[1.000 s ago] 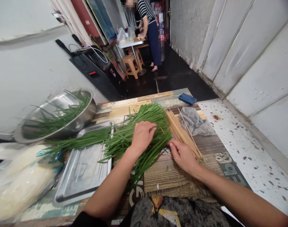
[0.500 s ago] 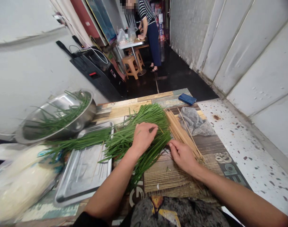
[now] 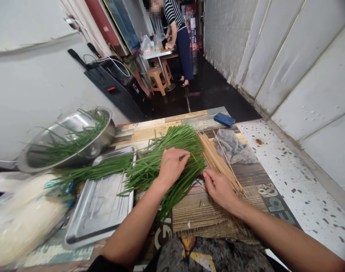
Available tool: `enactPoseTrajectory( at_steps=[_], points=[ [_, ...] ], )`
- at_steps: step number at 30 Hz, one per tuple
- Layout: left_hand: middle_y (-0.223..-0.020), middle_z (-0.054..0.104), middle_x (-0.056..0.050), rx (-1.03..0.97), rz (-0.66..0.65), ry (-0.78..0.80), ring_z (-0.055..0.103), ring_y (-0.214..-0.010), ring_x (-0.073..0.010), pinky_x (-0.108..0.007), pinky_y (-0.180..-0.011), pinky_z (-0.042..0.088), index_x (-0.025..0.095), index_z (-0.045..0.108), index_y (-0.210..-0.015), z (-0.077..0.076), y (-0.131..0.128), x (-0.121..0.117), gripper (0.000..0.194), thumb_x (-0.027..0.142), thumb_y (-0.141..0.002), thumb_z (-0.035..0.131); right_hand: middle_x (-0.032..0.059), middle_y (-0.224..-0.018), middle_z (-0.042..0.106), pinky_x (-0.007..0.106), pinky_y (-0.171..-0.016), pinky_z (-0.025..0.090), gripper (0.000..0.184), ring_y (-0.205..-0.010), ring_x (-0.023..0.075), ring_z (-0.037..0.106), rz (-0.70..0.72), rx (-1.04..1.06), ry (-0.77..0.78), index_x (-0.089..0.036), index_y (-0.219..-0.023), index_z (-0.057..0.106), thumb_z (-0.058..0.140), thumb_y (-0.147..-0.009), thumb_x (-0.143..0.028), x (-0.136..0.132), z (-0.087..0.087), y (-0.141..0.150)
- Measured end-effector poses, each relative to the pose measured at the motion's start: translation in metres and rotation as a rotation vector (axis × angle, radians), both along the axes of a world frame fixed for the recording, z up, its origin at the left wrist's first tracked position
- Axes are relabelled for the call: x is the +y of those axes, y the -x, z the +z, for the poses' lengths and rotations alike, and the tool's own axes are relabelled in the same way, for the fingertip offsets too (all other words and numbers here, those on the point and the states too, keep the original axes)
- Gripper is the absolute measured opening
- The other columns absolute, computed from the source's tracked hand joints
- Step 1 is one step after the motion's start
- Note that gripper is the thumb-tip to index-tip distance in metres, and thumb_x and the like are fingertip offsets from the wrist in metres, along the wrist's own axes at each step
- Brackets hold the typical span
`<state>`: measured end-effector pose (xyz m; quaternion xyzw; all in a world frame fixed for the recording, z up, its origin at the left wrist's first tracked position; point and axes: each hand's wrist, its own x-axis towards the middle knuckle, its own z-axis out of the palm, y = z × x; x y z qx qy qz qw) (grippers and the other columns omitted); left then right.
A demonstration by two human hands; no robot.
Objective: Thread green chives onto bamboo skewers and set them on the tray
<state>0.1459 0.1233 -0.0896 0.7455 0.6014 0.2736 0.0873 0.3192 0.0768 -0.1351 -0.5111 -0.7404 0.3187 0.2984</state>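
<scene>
Tabletop: it has a printed wood pattern with letters (image 3: 206, 217); it carries the stalks, the sticks and the tray.
Plastic bag: it is filled with something pale (image 3: 27, 219), at the near left, beside the tray.
Metal tray: it lies flat (image 3: 100, 204), with a few thin sticks in it; one bunch of green stalks lies across its far part.
Right hand: it is at the right edge of the pile (image 3: 219, 187), near the loose sticks; its grip is closed, fingertips together. If something thin is between them, I cannot tell.
Left hand: it is over the pile (image 3: 174, 166) and touches it; its grip is closed, thumb and finger bent together. What is inside, I cannot tell.
Green stalks: they make a thick pile (image 3: 180, 138) under and around the left hand.
Thin sticks: they lie in a loose bundle (image 3: 217, 160), just right of the pile.
Grey cloth: it is crumpled (image 3: 233, 145), beside the sticks.
Metal bowl: it is tilted (image 3: 102, 138), at the left, with more green stalks inside.
Blue object: it is small and flat (image 3: 224, 119), near the far edge.
Person: in a striped top (image 3: 176, 15), bending over a small table (image 3: 158, 54).
</scene>
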Motion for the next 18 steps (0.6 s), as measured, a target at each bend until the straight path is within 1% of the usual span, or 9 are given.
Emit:
enactPoseTrajectory(
  at_steps=[4,9,11,13,16,18],
  points=[
    [-0.089,0.072,0.000,0.019,-0.054,0.024,0.059,-0.083,-0.0164,-0.034,-0.084,0.039,0.025,0.071,-0.085,0.000,-0.002,-0.004,0.017,0.027,-0.083,0.055,0.0039,-0.070,0.064,0.024,-0.058,0.039,0.030,-0.059,0.0153,0.057,0.001,0.022,0.005,-0.017,-0.087,0.060,0.031,-0.090,-0.025,0.000,-0.001,0.000],
    [-0.101,0.068,-0.001,0.143,-0.222,0.125,0.056,-0.091,-0.0165,-0.035,-0.086,0.037,0.026,0.069,-0.095,0.014,-0.001,-0.015,0.026,0.023,-0.087,0.045,0.0048,-0.074,0.065,0.025,-0.062,0.041,0.030,-0.065,0.0161,0.059,-0.005,0.017,-0.001,-0.018,-0.086,0.059,0.031,-0.090,-0.025,0.002,-0.002,0.000],
    [-0.102,0.067,-0.003,0.187,-0.183,0.082,0.054,-0.092,-0.0170,-0.035,-0.086,0.036,0.024,0.068,-0.098,0.020,0.003,-0.012,0.028,0.020,-0.088,0.042,0.0051,-0.075,0.066,0.025,-0.063,0.041,0.030,-0.067,0.0163,0.060,-0.010,0.005,0.009,-0.018,-0.086,0.059,0.031,-0.090,-0.024,0.002,-0.001,0.000],
    [-0.097,0.066,-0.005,0.254,-0.114,0.023,0.053,-0.090,-0.0190,-0.036,-0.083,0.036,0.022,0.068,-0.095,0.022,0.007,-0.006,0.025,0.021,-0.087,0.045,0.0052,-0.076,0.066,0.025,-0.065,0.042,0.029,-0.068,0.0165,0.061,-0.026,-0.016,0.026,-0.018,-0.086,0.060,0.031,-0.089,-0.024,0.002,0.000,0.000],
    [-0.087,0.064,-0.006,0.394,-0.119,0.009,0.051,-0.086,-0.0217,-0.038,-0.077,0.035,0.021,0.070,-0.085,0.018,0.009,0.004,0.016,0.027,-0.082,0.055,0.0056,-0.077,0.067,0.025,-0.066,0.042,0.029,-0.070,0.0171,0.062,-0.050,-0.064,0.047,-0.018,-0.087,0.060,0.032,-0.089,-0.024,0.002,0.001,0.000],
    [-0.082,0.062,-0.007,0.440,-0.111,0.007,0.049,-0.084,-0.0226,-0.038,-0.076,0.034,0.020,0.070,-0.080,0.014,0.006,0.007,0.017,0.033,-0.080,0.058,0.0057,-0.078,0.068,0.025,-0.067,0.042,0.029,-0.072,0.0174,0.062,-0.053,-0.095,0.049,-0.017,-0.087,0.061,0.033,-0.089,-0.023,0.002,0.001,0.000]
  ],
)
